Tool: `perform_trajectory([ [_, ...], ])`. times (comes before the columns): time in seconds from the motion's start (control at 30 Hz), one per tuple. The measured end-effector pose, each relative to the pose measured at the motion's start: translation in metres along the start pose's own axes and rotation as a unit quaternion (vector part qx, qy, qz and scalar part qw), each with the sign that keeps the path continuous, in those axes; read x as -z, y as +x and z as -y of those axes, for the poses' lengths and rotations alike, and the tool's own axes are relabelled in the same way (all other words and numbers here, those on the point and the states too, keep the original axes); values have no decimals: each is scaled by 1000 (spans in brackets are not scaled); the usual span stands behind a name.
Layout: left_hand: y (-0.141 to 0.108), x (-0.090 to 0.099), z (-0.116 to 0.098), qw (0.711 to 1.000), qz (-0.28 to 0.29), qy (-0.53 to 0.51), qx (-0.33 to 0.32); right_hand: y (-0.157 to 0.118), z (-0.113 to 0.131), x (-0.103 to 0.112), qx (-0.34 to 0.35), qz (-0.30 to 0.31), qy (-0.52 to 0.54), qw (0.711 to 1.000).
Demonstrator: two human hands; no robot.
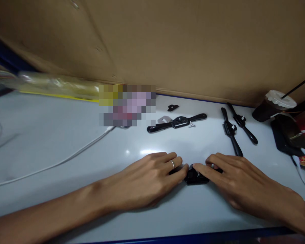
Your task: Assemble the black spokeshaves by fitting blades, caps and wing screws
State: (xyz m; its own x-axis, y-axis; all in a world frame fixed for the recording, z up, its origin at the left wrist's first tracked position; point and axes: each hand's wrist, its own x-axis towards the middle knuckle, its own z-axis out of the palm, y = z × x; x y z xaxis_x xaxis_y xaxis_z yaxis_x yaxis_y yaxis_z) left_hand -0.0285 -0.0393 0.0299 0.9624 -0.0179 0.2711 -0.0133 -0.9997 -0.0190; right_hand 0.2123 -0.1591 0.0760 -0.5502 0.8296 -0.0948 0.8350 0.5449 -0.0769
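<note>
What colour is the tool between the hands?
Black; the tool shows best in the head view.

Left grip (157,178), right grip (233,178) holding black tool (197,179).

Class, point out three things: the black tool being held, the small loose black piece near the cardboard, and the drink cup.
Held black tool (197,179): head view, middle of its body.
Loose black piece (174,108): head view, near its middle.
Drink cup (267,108): head view, its dark side.
</note>
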Motion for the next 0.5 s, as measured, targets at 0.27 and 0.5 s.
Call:
perform_trajectory([
  [0.27, 1, 2, -1, 1000, -7, -1, 2, 0, 0, -1, -2, -11, 3, 1000],
  [0.5, 2, 1, 0, 1000, -12, 1, -2, 0, 0, -2, 8, -29, -18, 999],
])
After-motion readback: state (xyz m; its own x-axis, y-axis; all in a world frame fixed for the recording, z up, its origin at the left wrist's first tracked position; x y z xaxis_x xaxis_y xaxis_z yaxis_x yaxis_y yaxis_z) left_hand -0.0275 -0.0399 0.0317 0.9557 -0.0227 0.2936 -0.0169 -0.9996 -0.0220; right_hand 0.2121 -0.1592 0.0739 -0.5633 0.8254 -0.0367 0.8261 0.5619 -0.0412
